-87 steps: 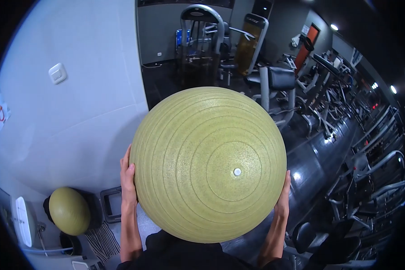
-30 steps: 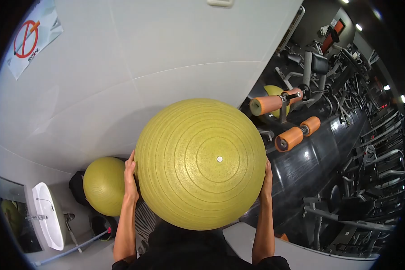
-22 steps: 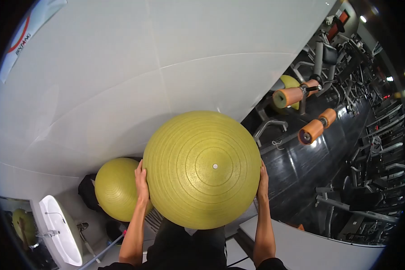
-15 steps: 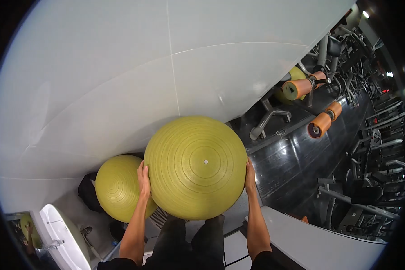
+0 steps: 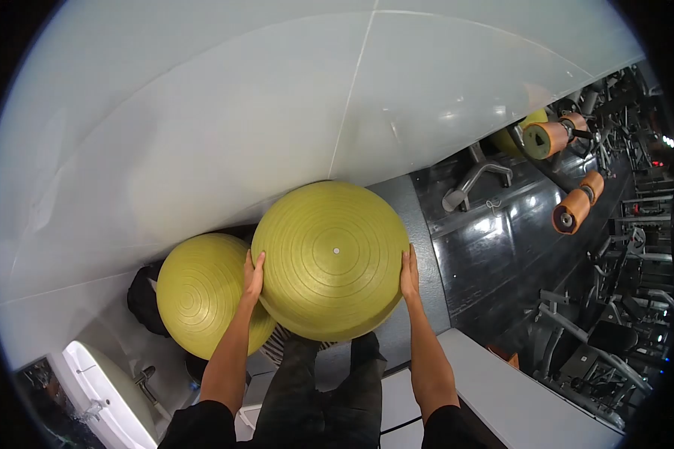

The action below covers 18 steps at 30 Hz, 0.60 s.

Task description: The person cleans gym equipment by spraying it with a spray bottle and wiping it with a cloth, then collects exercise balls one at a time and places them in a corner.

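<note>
Between my two hands is a large yellow-green exercise ball (image 5: 333,292), ribbed with rings around a small white plug. My left hand (image 5: 253,275) presses on its left side, and my right hand (image 5: 410,274) on its right side. A second yellow-green ball (image 5: 198,299) sits to the left, by the wall, partly behind my left forearm. Below the held ball are my legs and a strip of a striped mat (image 5: 275,346). Whether the held ball touches the floor cannot be made out.
A pale wall (image 5: 225,127) curves across the top. At the lower left are a white sink (image 5: 111,396) and a black bag (image 5: 147,301). Orange foam rollers (image 5: 573,211) and gym machines stand on the right. A white-topped surface (image 5: 502,382) is at the lower right.
My view has turned down and toward the wall. The held ball has moved lower and farther from me, beside the second ball. Both hands have stayed on its sides.
</note>
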### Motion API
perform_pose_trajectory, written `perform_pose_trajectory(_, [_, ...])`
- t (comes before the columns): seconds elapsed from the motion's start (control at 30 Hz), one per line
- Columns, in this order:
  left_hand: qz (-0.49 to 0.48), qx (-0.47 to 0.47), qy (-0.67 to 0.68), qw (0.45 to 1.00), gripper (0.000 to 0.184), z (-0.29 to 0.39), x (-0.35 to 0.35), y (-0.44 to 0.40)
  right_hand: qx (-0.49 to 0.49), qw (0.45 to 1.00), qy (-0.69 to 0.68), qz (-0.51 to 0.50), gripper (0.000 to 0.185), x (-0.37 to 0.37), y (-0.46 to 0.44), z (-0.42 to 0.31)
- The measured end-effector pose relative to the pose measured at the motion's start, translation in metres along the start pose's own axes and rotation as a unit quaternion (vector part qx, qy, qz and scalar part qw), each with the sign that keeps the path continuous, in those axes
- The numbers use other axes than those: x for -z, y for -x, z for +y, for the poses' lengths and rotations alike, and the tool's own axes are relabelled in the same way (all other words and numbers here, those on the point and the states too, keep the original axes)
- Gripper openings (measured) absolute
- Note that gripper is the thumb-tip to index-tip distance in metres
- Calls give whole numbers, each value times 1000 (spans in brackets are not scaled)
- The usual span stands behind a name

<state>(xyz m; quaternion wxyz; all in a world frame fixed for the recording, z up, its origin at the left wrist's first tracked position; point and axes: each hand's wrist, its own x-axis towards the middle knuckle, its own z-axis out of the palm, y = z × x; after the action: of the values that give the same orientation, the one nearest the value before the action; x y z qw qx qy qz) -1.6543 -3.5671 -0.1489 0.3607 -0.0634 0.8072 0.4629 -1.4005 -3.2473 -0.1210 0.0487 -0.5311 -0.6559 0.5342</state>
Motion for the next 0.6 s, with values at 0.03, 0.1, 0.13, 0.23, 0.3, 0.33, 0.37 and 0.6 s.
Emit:
perform_pose_trajectory(0.03, [1, 4, -3, 1000, 95, 10, -2, 3, -9, 1000, 13, 2, 71, -8, -3, 4])
perform_pose_trajectory(0.1, [-9, 63, -55, 996, 97, 25, -12, 13, -25, 999, 39, 8, 72, -19, -5, 14])
perform_pose_trajectory(0.13, [-28, 37, -94, 994, 98, 8, -17, 2, -32, 998, 53, 11, 72, -25, -7, 18])
perform_pose_trajectory(0.23, [-98, 23, -162, 982, 99, 1, -41, -6, -70, 993, 99, 1, 83, -42, -9, 31])
perform_pose_trajectory(0.3, [-150, 41, -168, 974, 100, -11, -58, -9, -78, 986, 147, -6, 87, -58, 1, 31])
perform_pose_trajectory(0.33, [-202, 58, -171, 963, 101, -15, -67, -9, -84, 977, 195, -12, 92, -64, 6, 28])
perform_pose_trajectory(0.37, [-203, 58, -171, 962, 101, -18, -76, -11, -85, 977, 195, -11, 92, -68, 3, 24])
perform_pose_trajectory(0.6, [-75, 43, -159, 983, 106, -18, -93, 0, -35, 994, 104, 25, 94, -41, -14, 71])
